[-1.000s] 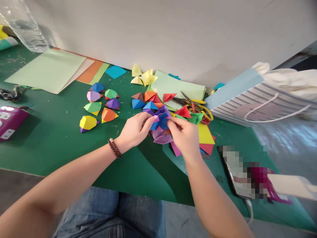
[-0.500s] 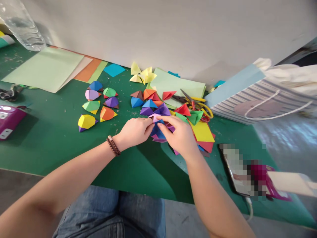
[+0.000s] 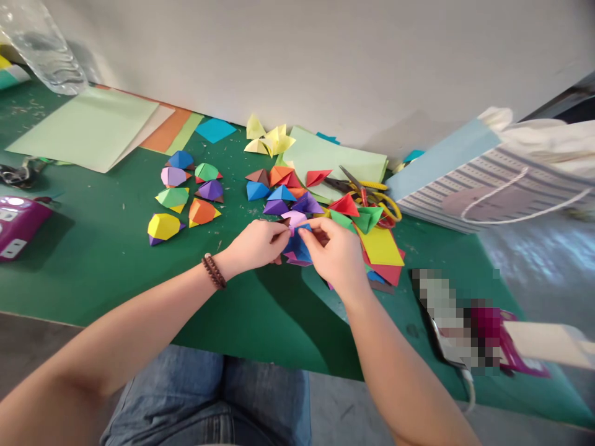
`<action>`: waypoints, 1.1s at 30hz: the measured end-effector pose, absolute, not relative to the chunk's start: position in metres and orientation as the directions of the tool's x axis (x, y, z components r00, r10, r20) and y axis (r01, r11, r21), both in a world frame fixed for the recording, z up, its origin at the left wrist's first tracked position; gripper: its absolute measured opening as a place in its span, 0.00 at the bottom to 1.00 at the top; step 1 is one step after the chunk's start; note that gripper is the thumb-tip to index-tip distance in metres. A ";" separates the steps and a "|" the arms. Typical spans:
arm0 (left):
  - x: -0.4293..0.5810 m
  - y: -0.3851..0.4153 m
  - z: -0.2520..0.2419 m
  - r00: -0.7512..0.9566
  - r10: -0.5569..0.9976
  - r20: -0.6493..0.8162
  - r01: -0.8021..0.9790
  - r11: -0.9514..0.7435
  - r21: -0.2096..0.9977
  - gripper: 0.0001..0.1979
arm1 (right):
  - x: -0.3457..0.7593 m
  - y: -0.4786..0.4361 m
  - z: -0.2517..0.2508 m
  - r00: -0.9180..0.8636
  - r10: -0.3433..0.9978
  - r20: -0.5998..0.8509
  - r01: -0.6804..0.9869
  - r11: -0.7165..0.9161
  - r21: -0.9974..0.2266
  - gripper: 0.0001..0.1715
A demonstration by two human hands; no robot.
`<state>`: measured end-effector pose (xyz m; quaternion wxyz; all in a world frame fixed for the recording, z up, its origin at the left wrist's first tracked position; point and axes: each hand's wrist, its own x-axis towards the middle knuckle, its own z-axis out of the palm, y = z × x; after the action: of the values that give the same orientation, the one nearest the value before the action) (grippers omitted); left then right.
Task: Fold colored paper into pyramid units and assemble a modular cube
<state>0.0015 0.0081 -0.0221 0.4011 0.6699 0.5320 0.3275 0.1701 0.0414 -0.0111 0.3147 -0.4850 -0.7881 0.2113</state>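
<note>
Left hand [image 3: 255,243], right hand [image 3: 332,254] pinch origami module [image 3: 297,246], long axis forward.

Beyond the left hand [image 3: 255,243] and right hand [image 3: 332,251], a plain off-white wall [image 3: 297,56] rises behind a green-topped workbench [image 3: 93,279] scattered with small scraps. Nearer than the hands, past the bench's front edge, lies a grey floor [image 3: 37,341]. Far to the right of them, a dark gap [image 3: 574,105] shows past the wall. Soft, even light fills the room.
</note>
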 end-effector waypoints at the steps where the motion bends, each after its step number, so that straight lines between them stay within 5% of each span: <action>1: 0.001 0.008 -0.021 0.219 0.975 0.029 0.466 -0.131 0.875 0.15 | 0.170 0.041 -0.011 -0.334 0.897 0.290 0.626 0.441 -0.643 0.10; 9: 0.000 0.007 -0.019 0.248 0.948 0.198 0.718 -0.317 0.619 0.14 | 0.174 0.043 -0.004 -0.512 0.820 0.255 0.596 0.553 -0.582 0.10; 17: 0.001 0.007 -0.019 0.259 0.964 0.060 0.472 -0.180 0.863 0.10 | 0.175 0.043 -0.004 -0.492 0.802 0.340 0.629 0.597 -0.498 0.09; 25: -0.002 0.009 -0.016 0.238 0.970 0.044 0.576 -0.178 0.798 0.13 | 0.174 0.043 -0.005 -0.567 0.762 0.312 0.590 0.640 -0.491 0.10; 33: -0.006 0.010 -0.015 0.261 0.964 0.046 0.478 -0.170 0.862 0.13 | 0.176 0.044 -0.007 -0.514 0.815 0.267 0.537 0.549 -0.641 0.07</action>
<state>-0.0063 0.0096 -0.0147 0.3827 0.6958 0.5180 0.3178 0.1758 0.0444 -0.0068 0.2804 -0.4053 -0.8341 0.2477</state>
